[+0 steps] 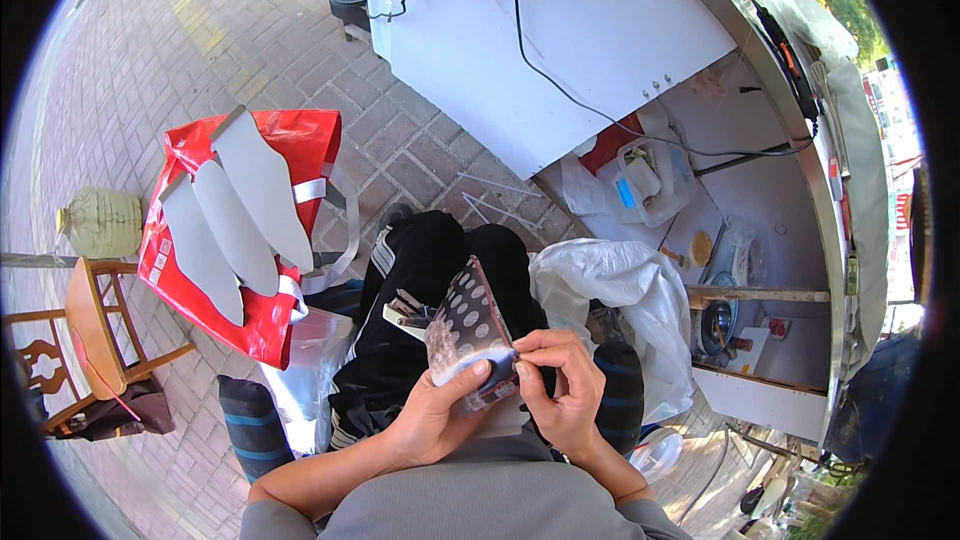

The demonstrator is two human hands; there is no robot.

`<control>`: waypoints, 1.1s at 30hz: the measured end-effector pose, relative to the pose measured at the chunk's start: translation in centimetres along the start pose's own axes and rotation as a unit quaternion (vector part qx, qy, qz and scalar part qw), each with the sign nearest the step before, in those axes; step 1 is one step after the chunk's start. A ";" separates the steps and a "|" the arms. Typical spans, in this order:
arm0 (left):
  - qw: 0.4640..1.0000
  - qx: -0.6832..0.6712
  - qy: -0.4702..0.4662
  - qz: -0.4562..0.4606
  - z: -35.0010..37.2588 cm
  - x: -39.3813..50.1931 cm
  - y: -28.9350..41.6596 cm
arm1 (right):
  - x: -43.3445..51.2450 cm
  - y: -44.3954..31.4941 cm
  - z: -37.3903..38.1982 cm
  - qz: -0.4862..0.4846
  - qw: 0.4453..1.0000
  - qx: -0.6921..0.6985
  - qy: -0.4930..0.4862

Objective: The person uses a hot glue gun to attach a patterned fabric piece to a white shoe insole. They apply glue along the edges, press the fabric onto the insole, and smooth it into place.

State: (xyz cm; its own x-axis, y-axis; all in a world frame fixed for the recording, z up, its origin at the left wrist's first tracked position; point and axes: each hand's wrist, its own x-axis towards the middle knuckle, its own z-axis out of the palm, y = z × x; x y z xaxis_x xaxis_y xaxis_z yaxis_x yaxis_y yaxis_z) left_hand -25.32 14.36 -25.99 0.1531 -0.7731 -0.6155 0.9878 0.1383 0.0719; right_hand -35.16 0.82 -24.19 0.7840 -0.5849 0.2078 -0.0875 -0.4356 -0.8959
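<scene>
Above my lap, my left hand [450,405] grips a dark, dotted packet [466,307] in glossy clear plastic, thumb flat on its face. The fingertips of my right hand [562,382] pinch the packet's right edge; whether a small item is between them is hidden. Just left of the packet, a white-and-metal stapler [406,315] rests on my black trousers [420,255], partly covered by the packet. To the left, several grey shoe insoles [236,229] lie on a red bag [315,139] with white handles.
A wooden chair [97,326] and a yellowish plastic jug [101,221] stand at left. Clear plastic sheeting [300,375] lies by my left leg, a white sack [622,270] by my right. An open-sided cabinet [780,225] with a hanging black cable [555,82] fills the right.
</scene>
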 end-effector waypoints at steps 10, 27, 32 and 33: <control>1.000 0.003 -0.011 -0.019 0.3 -0.2 0.3 | 0.5 0.6 -0.7 0.102 0.977 0.171 -0.075; 1.000 0.004 -0.028 0.001 0.1 -0.1 0.1 | 0.8 -0.8 -1.0 0.102 0.988 0.079 -0.082; 1.000 0.005 -0.012 -0.007 0.0 0.0 0.0 | 0.7 -1.3 -0.9 0.097 0.993 0.037 -0.052; 1.000 0.006 -0.010 -0.006 -0.1 0.0 0.0 | 0.6 -1.4 -0.9 0.092 0.994 0.026 -0.046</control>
State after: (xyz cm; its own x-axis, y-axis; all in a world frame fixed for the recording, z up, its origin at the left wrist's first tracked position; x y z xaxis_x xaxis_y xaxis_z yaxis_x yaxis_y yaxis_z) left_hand -25.31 14.36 -26.05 0.1407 -0.7875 -0.6001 0.9899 0.1209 0.0734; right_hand -35.12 0.48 -22.50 0.8112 -0.5847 0.0032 -0.2054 -0.2901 -0.9347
